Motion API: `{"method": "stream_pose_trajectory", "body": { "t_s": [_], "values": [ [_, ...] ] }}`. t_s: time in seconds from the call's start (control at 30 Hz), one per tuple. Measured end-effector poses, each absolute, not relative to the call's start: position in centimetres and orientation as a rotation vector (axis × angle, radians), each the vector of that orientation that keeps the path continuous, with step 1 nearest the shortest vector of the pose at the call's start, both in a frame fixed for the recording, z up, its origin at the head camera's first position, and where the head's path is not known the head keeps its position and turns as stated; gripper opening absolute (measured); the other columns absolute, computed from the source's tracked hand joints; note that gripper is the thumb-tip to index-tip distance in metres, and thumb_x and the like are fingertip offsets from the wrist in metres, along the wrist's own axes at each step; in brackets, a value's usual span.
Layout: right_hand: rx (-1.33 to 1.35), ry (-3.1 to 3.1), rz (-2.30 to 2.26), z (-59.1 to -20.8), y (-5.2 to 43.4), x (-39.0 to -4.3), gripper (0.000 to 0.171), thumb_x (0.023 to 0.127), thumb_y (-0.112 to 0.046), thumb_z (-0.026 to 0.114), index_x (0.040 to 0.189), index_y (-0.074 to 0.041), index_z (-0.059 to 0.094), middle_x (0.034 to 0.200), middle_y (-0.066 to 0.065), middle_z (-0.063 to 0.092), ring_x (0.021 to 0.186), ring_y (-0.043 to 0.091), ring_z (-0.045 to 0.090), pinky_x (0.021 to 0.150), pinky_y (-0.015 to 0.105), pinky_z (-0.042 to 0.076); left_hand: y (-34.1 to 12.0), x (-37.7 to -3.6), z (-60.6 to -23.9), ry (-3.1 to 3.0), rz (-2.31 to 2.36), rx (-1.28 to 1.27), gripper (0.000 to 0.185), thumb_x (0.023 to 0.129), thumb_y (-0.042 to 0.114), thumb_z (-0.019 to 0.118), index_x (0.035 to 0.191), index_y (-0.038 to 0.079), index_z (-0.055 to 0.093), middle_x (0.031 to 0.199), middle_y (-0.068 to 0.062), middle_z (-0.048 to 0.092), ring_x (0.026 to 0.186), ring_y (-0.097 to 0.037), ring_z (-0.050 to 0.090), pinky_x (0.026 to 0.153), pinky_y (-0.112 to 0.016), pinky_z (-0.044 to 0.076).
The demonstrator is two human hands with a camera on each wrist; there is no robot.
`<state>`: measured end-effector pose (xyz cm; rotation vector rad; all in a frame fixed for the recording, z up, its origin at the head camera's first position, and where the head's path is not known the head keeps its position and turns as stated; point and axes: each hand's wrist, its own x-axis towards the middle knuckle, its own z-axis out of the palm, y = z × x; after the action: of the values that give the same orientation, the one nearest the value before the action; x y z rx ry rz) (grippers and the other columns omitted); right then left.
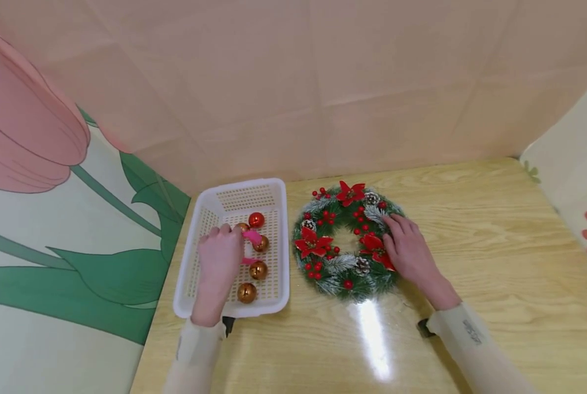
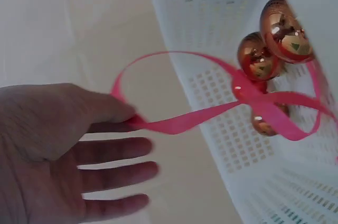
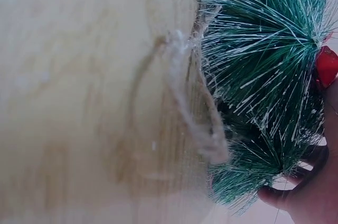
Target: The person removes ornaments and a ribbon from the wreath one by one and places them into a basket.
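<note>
Pale wooden desk (image 1: 495, 246) against a pink fabric backdrop. At left stands a white perforated plastic basket (image 1: 214, 198) holding copper-coloured glossy bauble ornaments (image 1: 258, 270) and one red bauble (image 1: 256, 219). The left hand (image 1: 219, 260), inside the basket, pinches a loop of pink satin ribbon (image 2: 211, 115) between thumb and forefinger, its other fingers extended. Just beside the basket lies a green artificial pine wreath (image 1: 347, 243) with red poinsettias, berries and cones; the right hand (image 1: 409, 249) rests on its right side, fingers curled around the wreath's edge.
</note>
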<state>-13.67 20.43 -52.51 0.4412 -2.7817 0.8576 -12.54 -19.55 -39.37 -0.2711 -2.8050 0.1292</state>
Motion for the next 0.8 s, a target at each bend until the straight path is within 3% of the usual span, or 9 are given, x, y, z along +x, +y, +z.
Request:
{"method": "stream_pose_trajectory", "body": {
  "t_s": [0.4, 0.57, 0.8],
  "values": [
    [0.438, -2.771, 0.860, -52.3, 20.5, -13.6, 0.044, 0.105, -0.010, 0.051, 0.145, 0.009, 0.047, 0.145, 0.034, 0.044, 0.136, 0.051, 0.037, 0.112, 0.064, 0.028, -19.3, -10.0, -41.3, -3.033, 0.124, -0.229, 0.015, 0.088, 0.022, 0.080, 0.085, 0.009, 0.076, 0.080, -0.011, 0.069, 0.070, -0.032, 0.064, 0.060, -0.050, 0.053],
    [0.437, -2.781, 0.863, -52.5, 20.7, -13.6, 0.044, 0.106, -0.010, 0.050, 0.146, 0.008, 0.046, 0.146, 0.034, 0.044, 0.136, 0.052, 0.036, 0.111, 0.065, 0.028, -19.7, -9.8, -42.0, -3.057, 0.101, -0.226, 0.021, 0.088, 0.026, 0.081, 0.093, 0.006, 0.075, 0.087, -0.013, 0.069, 0.077, -0.034, 0.065, 0.062, -0.051, 0.055],
    [0.417, -2.792, 0.873, -52.5, 20.8, -13.5, 0.044, 0.106, -0.011, 0.051, 0.147, 0.006, 0.047, 0.147, 0.034, 0.042, 0.136, 0.054, 0.036, 0.110, 0.067, 0.029, -19.7, -9.3, -41.7, -3.070, 0.034, -0.228, 0.038, 0.093, 0.037, 0.075, 0.113, 0.004, 0.073, 0.110, -0.017, 0.070, 0.098, -0.040, 0.065, 0.072, -0.056, 0.056]
  ]
}}
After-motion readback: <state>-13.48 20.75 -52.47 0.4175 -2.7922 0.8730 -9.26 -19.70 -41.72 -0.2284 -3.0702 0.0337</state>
